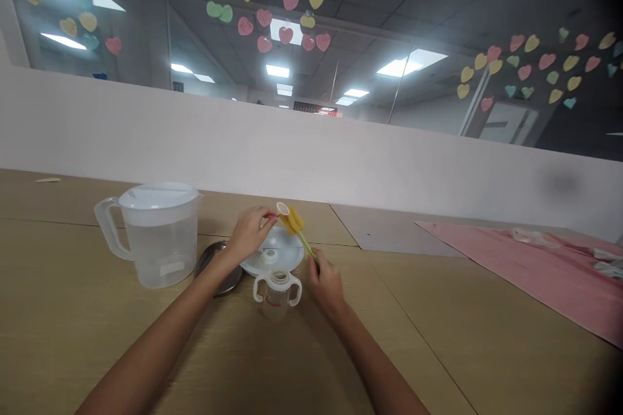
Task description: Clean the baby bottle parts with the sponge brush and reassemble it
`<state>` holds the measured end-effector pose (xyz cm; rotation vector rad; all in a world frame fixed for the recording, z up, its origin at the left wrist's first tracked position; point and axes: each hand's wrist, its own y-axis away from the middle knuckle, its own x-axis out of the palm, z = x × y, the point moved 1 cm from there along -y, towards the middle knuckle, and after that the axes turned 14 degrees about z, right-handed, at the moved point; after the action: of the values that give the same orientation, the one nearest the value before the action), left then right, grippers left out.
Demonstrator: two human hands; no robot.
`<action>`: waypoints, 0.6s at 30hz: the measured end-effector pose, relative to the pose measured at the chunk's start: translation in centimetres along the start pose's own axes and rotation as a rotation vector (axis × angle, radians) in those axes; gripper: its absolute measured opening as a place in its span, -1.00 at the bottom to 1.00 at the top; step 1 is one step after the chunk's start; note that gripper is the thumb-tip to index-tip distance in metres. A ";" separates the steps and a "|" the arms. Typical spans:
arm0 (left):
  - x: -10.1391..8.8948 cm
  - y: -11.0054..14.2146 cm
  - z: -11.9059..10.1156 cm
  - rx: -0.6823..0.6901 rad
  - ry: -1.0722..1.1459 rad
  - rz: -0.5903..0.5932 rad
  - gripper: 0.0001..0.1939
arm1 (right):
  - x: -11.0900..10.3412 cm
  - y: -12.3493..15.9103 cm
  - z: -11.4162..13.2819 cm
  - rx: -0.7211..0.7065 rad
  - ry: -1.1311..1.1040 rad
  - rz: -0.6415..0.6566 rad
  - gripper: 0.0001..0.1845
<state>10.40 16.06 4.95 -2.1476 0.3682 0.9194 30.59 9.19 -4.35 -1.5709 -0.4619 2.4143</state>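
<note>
Yellow sponge brush (pixel 293 220) looks light, soft-headed; best grip = green handle (pixel 307 246), which R hand (pixel 327 280) wraps. L hand (pixel 250 232) pinches a small round white part (pixel 282 209) (cap or ring, can't tell) next to the sponge, approx. above the white dish (pixel 294 259).

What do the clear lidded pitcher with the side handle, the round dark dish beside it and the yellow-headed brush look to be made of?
Clear lidded pitcher: probably smooth plastic, see-through but slightly cloudy.
Round dark dish: likely metal, from its grey, shiny rim.
Yellow-headed brush: head apparently matte sponge or foam, a solid yellow block; thin green handle, likely plastic.
</note>
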 end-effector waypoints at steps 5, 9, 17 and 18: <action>-0.3 0.0 -0.2 -0.070 0.094 -0.157 -0.84 | 0.5 0.2 -0.1 -0.214 0.161 0.026 -0.60; -0.4 0.0 0.1 -0.120 0.173 -0.189 -0.75 | 0.8 0.2 -0.3 -0.373 0.261 -0.072 -0.64; -2.3 -0.3 2.2 -0.123 0.277 -0.099 -0.60 | -0.1 0.3 0.1 -0.352 0.095 -0.341 -0.65; -2.8 -0.2 2.7 -0.153 0.230 -0.067 -0.58 | -0.2 0.3 0.1 -0.321 0.081 -0.351 -0.64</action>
<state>7.20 18.15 5.79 -2.3998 0.3457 0.6832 30.59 8.84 -4.29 -1.5402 -1.0554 2.0781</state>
